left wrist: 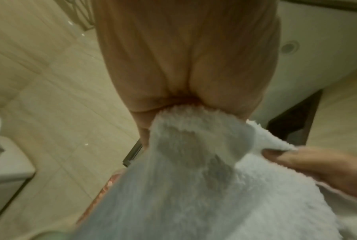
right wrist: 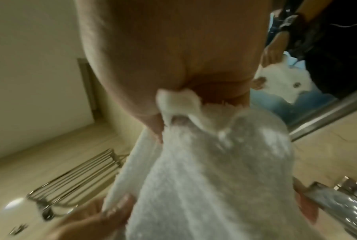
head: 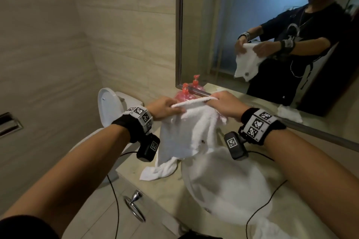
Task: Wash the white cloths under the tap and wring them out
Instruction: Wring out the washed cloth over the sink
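Observation:
A white terry cloth (head: 182, 132) hangs by its top edge over the left rim of the white basin (head: 233, 184). My left hand (head: 165, 107) pinches the cloth's upper left corner, and my right hand (head: 225, 105) grips the upper right part. In the left wrist view the cloth (left wrist: 194, 186) bunches out of my left hand (left wrist: 186, 68). The right wrist view shows the cloth (right wrist: 204, 178) gathered in my right hand (right wrist: 173, 56). A second white cloth (head: 157, 170) lies on the counter to the left. A chrome tap (right wrist: 342, 209) shows at the lower right.
A pink pump bottle (head: 183, 94) stands behind the held cloth at the mirror's foot. Another white cloth (head: 289, 113) lies on the counter at right. A mirror (head: 252, 25) backs the counter. A toilet (head: 116, 106) stands at left, with a towel ring (head: 136, 207) on the counter front.

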### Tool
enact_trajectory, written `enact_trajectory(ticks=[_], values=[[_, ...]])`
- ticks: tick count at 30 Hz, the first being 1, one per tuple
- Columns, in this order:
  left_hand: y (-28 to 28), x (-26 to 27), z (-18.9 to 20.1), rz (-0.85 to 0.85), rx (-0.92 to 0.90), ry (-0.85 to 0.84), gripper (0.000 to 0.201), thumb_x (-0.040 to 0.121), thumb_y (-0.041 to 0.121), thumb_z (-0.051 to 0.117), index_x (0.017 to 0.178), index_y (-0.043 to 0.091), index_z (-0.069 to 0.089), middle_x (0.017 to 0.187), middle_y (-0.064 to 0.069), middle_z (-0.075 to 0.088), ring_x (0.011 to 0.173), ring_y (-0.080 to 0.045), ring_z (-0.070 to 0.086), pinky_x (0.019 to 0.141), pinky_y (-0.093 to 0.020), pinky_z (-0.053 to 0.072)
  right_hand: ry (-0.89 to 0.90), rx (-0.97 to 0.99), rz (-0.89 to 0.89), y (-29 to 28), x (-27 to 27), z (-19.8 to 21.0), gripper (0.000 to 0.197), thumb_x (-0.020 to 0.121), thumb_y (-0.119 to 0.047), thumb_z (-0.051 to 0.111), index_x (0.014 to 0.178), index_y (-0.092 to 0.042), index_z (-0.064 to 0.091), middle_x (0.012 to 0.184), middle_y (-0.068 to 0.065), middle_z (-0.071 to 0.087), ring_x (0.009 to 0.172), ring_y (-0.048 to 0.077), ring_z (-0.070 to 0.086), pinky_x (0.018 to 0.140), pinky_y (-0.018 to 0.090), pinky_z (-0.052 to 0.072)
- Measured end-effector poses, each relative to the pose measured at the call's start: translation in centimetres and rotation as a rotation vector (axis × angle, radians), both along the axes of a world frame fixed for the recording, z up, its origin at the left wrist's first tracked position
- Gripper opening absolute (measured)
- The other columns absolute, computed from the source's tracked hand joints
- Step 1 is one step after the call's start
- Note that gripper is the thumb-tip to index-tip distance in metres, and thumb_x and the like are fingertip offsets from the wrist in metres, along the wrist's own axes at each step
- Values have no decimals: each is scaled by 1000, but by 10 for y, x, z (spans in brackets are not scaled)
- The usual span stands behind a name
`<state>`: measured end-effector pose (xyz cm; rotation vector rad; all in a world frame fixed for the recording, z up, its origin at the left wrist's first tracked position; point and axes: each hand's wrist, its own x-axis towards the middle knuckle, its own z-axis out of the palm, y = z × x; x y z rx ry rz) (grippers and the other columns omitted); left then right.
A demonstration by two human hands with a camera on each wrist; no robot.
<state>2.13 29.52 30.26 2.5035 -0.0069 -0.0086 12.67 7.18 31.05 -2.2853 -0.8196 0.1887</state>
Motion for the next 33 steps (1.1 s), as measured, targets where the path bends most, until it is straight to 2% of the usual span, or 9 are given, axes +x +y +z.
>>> enact_trajectory(ticks=[4, 7, 10, 15, 19, 21, 24, 29, 33], values=[[-15, 2, -2, 187, -473, -9, 51, 90, 58, 55, 87, 10, 72, 90, -10, 69, 82, -26, 64, 76, -38, 54, 329, 313, -260, 9, -6, -19, 34, 93, -35, 61, 98, -3, 71, 80, 9, 65, 71, 24, 61, 59, 30, 44], [-34, 10, 3, 295, -763, 56, 68, 89, 68, 48, 112, 8, 70, 116, -13, 68, 105, -31, 66, 91, -46, 55, 284, 412, -335, 27, -28, -28, 37, 97, -46, 51, 101, -14, 69, 76, 4, 63, 64, 21, 58, 44, 22, 41], [-55, 20, 12, 408, -929, 35, 71, 94, 65, 40, 124, 6, 62, 129, -14, 62, 114, -33, 62, 101, -48, 49, 156, 493, -177, 52, -54, -33, 35, 101, -51, 45, 92, -24, 65, 80, 4, 69, 58, 7, 62, 47, 26, 47], [-81, 21, 13, 378, -1024, -4, 49, 96, 52, 49, 113, 10, 67, 119, -20, 63, 103, -35, 67, 88, -49, 57, 180, 604, -355, 58, -41, -20, 48, 105, -53, 41, 95, -14, 67, 79, 3, 67, 75, 20, 64, 67, 32, 49], [-79, 19, 15, 398, -951, -39, 42, 100, 41, 46, 113, 6, 67, 115, -20, 67, 107, -34, 66, 95, -50, 53, 34, 531, -300, 60, -44, -31, 50, 104, -54, 39, 76, -22, 64, 67, -9, 65, 63, 6, 63, 57, 24, 45], [-83, 12, 16, 323, -987, -8, 40, 98, 38, 52, 118, 5, 65, 116, -22, 67, 101, -30, 68, 93, -48, 55, 26, 501, -265, 49, -30, -27, 44, 106, -51, 38, 87, -24, 68, 75, -9, 66, 73, 11, 64, 66, 26, 46], [-75, 5, 20, 140, -729, 60, 41, 89, 32, 67, 119, 5, 63, 113, -19, 68, 101, -27, 66, 92, -45, 54, -9, 409, -157, 30, -15, -27, 39, 106, -51, 39, 95, -27, 68, 87, -5, 69, 83, 12, 66, 73, 29, 49], [-38, 0, 16, 3, 330, 203, 43, 80, 26, 74, 117, 8, 63, 111, -12, 69, 98, -27, 65, 85, -35, 54, -130, 168, 50, 9, -6, -19, 37, 91, -63, 59, 63, -39, 61, 52, -21, 56, 48, -4, 50, 44, 12, 34], [-17, -1, 4, -2, 422, 183, 30, 84, 31, 71, 105, 10, 67, 103, -11, 70, 83, -24, 60, 71, -25, 45, -274, -291, 281, -7, 9, -22, 40, 78, -59, 78, 93, -24, 65, 85, -12, 63, 77, 12, 60, 64, 22, 42]])
